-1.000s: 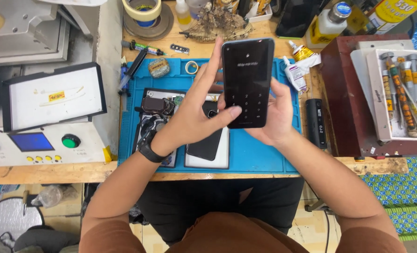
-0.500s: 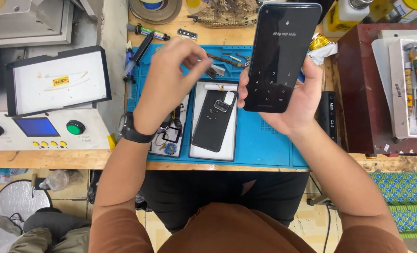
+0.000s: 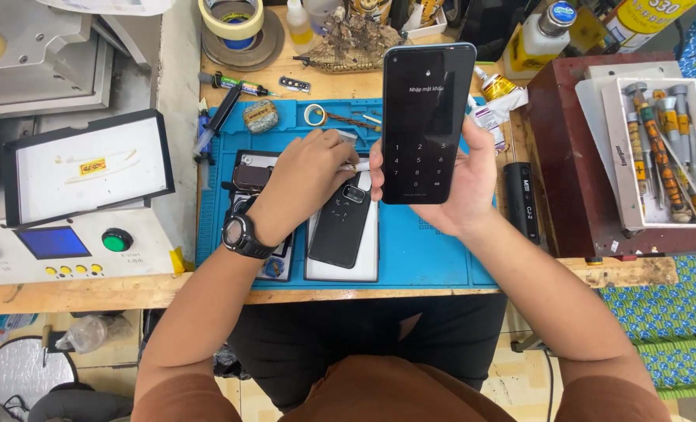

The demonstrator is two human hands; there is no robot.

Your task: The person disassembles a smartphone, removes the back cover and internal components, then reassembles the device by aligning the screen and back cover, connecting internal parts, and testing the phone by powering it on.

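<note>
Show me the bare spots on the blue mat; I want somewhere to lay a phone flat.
The blue mat is bare at its front right, between the white tray with the black phone back and the mat's right edge, below the right hand. The left half and rear strip are crowded with parts, tape and tools.
</note>
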